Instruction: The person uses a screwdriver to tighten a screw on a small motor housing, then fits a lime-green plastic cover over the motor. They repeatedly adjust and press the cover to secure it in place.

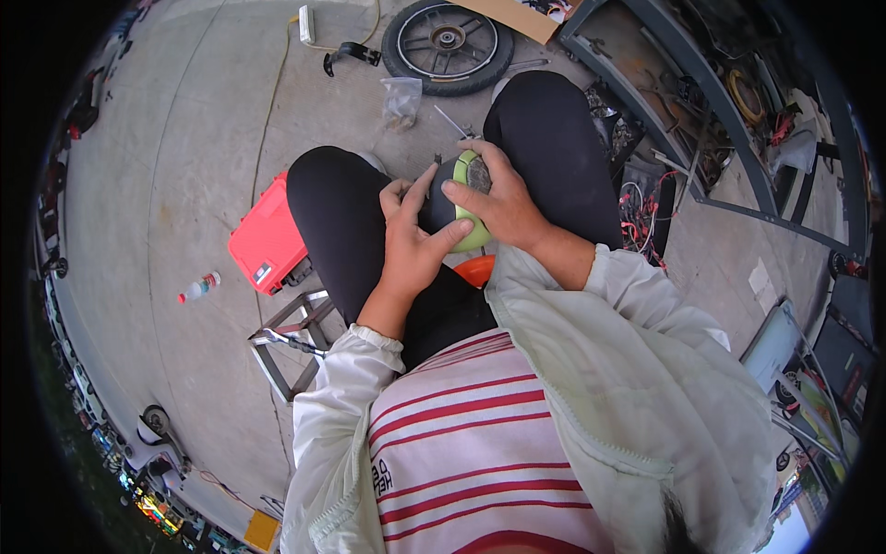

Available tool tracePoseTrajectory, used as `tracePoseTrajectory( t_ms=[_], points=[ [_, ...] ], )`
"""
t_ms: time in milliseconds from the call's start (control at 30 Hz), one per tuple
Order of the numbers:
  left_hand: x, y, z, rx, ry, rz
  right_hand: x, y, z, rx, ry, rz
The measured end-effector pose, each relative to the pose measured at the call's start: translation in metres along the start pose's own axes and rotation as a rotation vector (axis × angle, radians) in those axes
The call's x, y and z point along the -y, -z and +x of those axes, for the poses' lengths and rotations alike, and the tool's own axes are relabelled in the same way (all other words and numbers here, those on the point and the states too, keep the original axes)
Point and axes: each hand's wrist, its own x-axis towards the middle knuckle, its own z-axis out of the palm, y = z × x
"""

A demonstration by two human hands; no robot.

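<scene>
Between my knees I hold a rounded object (470, 235), dark grey with a lime-green band and a rough, dusty grey face on its right; I cannot tell its kind. My left hand (413, 231) grips it from the left, thumb on the green lower edge and fingers along the dark side. Wrapped round the other side is my right hand (506, 201), with its thumb across the top. A small dark stub (437, 159) shows by my left fingertips. Just below the object, part of an orange thing (475, 270) shows between my thighs.
A spoked wheel with tyre (448, 39), a clear plastic bag (401, 102) and a black bracket (353, 55) lie ahead. To my left are a red case (269, 235), a bottle (199, 286) and a metal frame (295, 346). A grey metal rack (720, 102) stands right.
</scene>
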Motion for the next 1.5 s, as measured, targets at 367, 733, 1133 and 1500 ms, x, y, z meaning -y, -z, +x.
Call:
tracePoseTrajectory(
  t_ms=[367,733,1133,1500],
  points=[
    [0.007,-0.007,0.009,-0.012,0.156,-0.195,-0.007,-0.006,0.008,-0.028,0.063,-0.081],
    [0.022,0.015,0.004,0.051,0.321,-0.852,0.025,0.001,-0.008,0.028,0.056,-0.078],
    [0.006,0.025,-0.002,0.006,0.163,-0.611,0.017,0.014,-0.022,0.344,-0.234,0.545],
    [-0.024,0.035,-0.029,-0.007,0.116,-0.030,-0.006,0.009,-0.049,0.377,-0.106,-0.209]
  ],
)
